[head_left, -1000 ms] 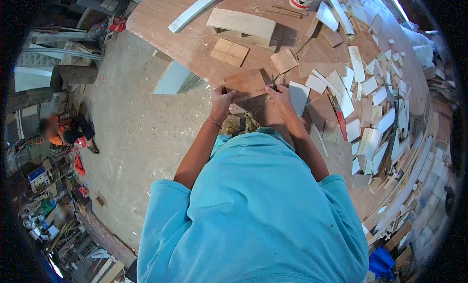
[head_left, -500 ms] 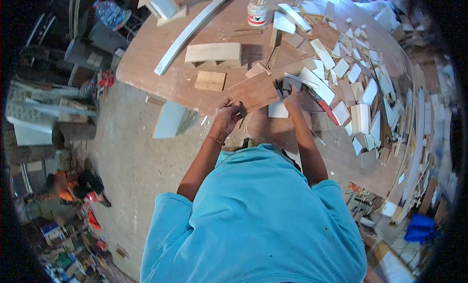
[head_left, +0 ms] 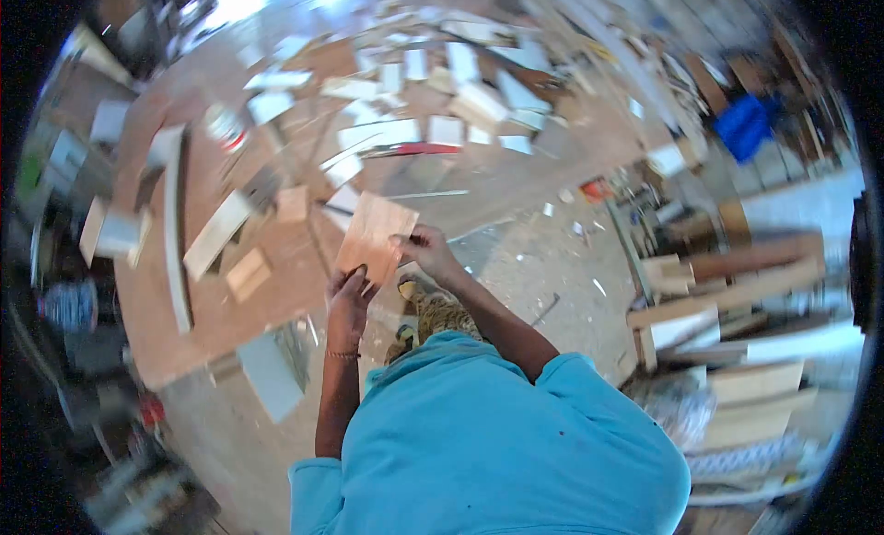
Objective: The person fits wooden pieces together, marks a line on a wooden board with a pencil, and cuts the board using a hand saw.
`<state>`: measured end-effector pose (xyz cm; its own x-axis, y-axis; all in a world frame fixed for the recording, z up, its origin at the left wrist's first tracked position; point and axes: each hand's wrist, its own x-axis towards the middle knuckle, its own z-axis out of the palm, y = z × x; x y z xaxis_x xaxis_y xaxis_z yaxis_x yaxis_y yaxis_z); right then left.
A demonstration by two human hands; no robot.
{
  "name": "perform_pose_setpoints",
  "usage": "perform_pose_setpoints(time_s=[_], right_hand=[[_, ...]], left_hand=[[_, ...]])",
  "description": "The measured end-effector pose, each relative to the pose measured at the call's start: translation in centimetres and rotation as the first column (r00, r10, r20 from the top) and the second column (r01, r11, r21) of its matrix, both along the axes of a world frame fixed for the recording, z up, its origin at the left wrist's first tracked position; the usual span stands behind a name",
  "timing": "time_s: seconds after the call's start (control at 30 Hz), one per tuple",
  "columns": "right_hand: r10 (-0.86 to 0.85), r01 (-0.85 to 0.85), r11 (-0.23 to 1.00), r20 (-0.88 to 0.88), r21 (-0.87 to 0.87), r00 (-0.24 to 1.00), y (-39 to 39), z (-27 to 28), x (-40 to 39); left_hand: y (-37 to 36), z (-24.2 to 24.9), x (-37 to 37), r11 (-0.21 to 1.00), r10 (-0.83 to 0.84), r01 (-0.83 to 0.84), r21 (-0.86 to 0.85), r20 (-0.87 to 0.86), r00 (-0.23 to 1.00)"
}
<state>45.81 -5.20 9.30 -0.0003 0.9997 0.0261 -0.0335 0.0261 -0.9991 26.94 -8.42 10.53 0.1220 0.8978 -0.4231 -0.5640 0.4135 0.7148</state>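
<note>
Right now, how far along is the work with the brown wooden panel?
Done, as far as shows: the brown panel is off the workbench, lifted in front of the person. In hand: the left hand has a grip on its lower edge, the right hand on its side edge. Left: many cut wood pieces lie scattered on the bench; blur hides detail.

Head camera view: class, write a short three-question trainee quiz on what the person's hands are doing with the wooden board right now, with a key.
1. True or false: both hands grip the brown wooden board.
2. Which hand is at the board's lower edge? A) left hand B) right hand C) neither
3. Fill in: beyond the board, the worktable is strewn with many pale wooden ____.

Key: 1 true. 2 A; the right hand grips the board's right side. 3 offcuts.
</note>
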Motion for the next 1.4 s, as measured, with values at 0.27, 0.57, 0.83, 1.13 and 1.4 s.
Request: perform_pose_setpoints(time_s=[0.27, 0.57, 0.83, 1.13, 1.4], right_hand=[[-0.151, 0.180, 0.955, 0.138, -0.236, 0.979, -4.7, 0.0, 10.2], [-0.197, 0.208, 0.949, 0.068, -0.236, 0.978, -0.7, 1.2, 22.6], [-0.372, 0.339, 0.921, 0.696, 0.194, 0.614, 17.4, -1.8, 40.2], [-0.058, -0.114, 0.992, 0.996, 0.050, -0.067, 27.2, -4.8, 44.5], [0.018, -0.148, 0.988, 0.949, 0.030, 0.315, 25.1, -0.9, 42.5]], left_hand=[[3.3, 0.5, 9.5, 0.948, -0.294, 0.312, 0.065, -0.202, 0.934], [10.5, 0.4, 22.2, 0.735, -0.592, 0.660, 0.156, -0.327, 0.737], [16.0, 3.7, 32.9, 0.885, -0.349, 0.403, 0.232, -0.240, 0.906], [18.3, 3.7, 38.4, 0.951, -0.211, 0.241, 0.195, -0.165, 0.964], [21.2, 5.5, 42.2, 0.928, -0.250, 0.286, 0.240, -0.169, 0.953]])
